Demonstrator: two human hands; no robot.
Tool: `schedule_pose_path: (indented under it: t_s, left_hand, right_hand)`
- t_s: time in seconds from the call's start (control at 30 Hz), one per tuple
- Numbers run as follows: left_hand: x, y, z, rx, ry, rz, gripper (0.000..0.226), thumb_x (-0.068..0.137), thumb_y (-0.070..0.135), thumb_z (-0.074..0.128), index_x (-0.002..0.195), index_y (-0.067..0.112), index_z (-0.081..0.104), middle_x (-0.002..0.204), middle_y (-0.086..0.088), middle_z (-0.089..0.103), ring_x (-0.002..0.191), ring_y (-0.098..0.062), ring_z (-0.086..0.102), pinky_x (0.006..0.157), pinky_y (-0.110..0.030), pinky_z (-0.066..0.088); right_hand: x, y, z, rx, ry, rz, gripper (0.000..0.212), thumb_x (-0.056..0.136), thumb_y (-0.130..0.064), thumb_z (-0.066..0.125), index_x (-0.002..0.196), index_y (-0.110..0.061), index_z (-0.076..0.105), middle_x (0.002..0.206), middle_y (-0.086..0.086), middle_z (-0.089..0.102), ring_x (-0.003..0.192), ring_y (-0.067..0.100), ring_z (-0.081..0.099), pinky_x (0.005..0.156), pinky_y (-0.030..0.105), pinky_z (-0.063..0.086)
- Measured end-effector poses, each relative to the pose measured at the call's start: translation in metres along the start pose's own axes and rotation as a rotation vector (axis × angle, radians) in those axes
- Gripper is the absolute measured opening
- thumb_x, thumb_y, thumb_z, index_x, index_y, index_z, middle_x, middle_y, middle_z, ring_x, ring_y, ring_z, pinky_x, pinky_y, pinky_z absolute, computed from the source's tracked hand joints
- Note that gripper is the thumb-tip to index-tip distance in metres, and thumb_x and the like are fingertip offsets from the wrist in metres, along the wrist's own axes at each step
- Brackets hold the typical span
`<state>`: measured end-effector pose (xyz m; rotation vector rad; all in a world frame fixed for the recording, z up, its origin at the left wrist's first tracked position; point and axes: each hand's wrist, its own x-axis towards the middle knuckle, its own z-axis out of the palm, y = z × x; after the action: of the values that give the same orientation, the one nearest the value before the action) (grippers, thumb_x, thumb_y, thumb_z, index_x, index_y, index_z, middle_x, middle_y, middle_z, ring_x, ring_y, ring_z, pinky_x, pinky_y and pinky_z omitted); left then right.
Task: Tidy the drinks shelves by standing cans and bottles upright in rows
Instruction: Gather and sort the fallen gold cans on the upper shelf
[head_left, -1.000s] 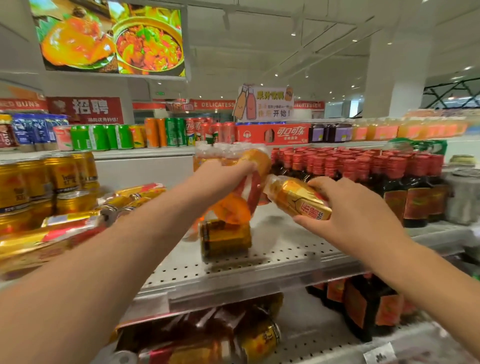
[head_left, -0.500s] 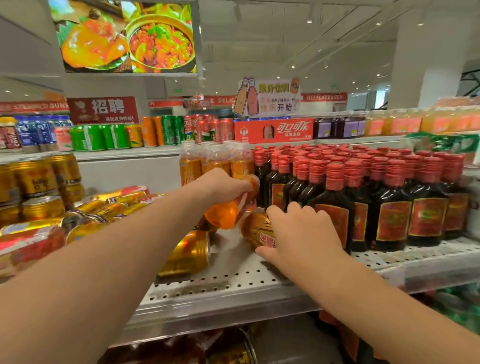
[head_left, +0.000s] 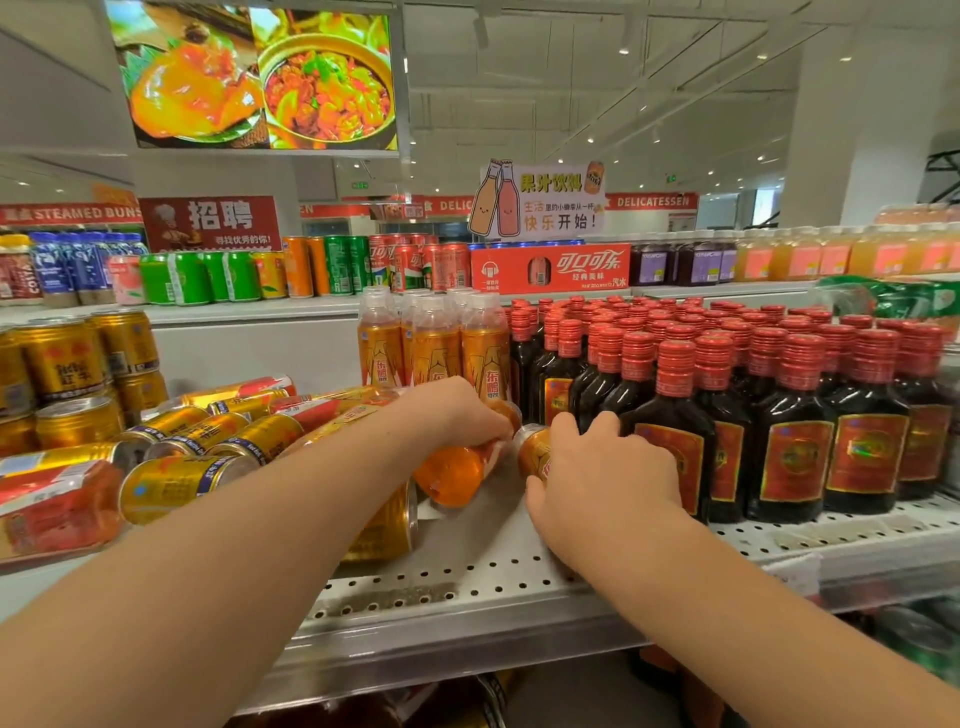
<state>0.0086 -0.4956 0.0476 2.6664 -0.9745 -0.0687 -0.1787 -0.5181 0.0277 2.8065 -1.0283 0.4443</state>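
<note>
- My left hand (head_left: 462, 415) reaches in over the shelf (head_left: 467, 582), fingers curled over the top of an orange bottle (head_left: 452, 475). I grip it firmly.
- The orange bottle is tilted, with its rounded base towards the shelf's front edge. It sits about mid-shelf, partly over a gold can (head_left: 389, 530) that lies on its side under my forearm.
- My right hand (head_left: 602, 483) is wrapped round a gold bottle (head_left: 535, 452), of which only the left part shows past my fingers. I cannot tell whether its base touches the shelf.
- The two bottles are just beside each other, nearly touching, between my hands.
- My right knuckles are against the front row of dark bottles (head_left: 670, 415). These have red caps and stand upright in tight rows across the right half of the shelf.
- Behind my left hand, at the back edge, clear-capped bottles (head_left: 436, 343) stand upright in a small block, touching the dark ones.
- Along the left half, fallen cans (head_left: 208, 436) lie on their sides in a loose heap.
- Red packs (head_left: 52, 509) lie flat near the left front corner.
- Stacked cans (head_left: 62, 358) stand upright at the far left.
</note>
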Motion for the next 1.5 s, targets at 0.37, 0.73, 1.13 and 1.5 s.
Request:
schedule_pose_path:
  t_s: [0.37, 0.73, 1.13, 1.5]
  left_hand:
    - [-0.047, -0.026, -0.021, -0.046, 0.218, 0.198, 0.039, 0.095, 0.055, 0.055, 0.110, 0.020, 0.065, 0.099, 0.003, 0.068, 0.084, -0.008, 0.063, 0.067, -0.024, 0.054]
    - [-0.191, -0.205, -0.077, -0.103, 0.623, 0.204, 0.027, 0.091, 0.056, 0.058, 0.100, 0.034, 0.071, 0.100, 0.018, 0.067, 0.095, 0.005, 0.061, 0.082, -0.028, 0.051]
    - [-0.246, -0.380, -0.105, 0.129, 0.459, 0.223, 0.056, 0.090, 0.064, 0.052, 0.138, 0.035, 0.053, 0.132, 0.019, 0.050, 0.122, -0.002, 0.047, 0.106, -0.030, 0.044]
    - [-0.216, -0.438, -0.094, 0.360, 0.456, 0.234, 0.076, 0.088, 0.063, 0.059, 0.151, 0.025, 0.043, 0.146, 0.005, 0.050, 0.130, -0.020, 0.044, 0.108, -0.037, 0.037]
  right_hand:
    - [-0.003, -0.017, -0.003, 0.195, 0.371, -0.406, 0.030, 0.096, -0.035, 0.041, 0.117, -0.021, 0.057, 0.099, -0.002, 0.057, 0.096, 0.020, 0.053, 0.092, 0.036, 0.042]
    - [-0.014, -0.085, -0.003, 0.490, 0.317, -0.666, 0.046, 0.096, -0.052, 0.050, 0.131, -0.024, 0.059, 0.122, -0.004, 0.058, 0.119, 0.017, 0.049, 0.105, 0.035, 0.037]
    - [-0.043, -0.272, -0.008, 0.449, 0.322, -0.755, 0.036, 0.096, -0.044, 0.051, 0.125, -0.024, 0.059, 0.113, -0.002, 0.059, 0.113, 0.019, 0.052, 0.100, 0.036, 0.039]
    - [-0.042, -0.346, 0.016, 0.338, 0.287, -0.616, 0.045, 0.095, -0.047, 0.052, 0.133, -0.023, 0.053, 0.121, -0.002, 0.055, 0.117, 0.019, 0.048, 0.105, 0.035, 0.037]
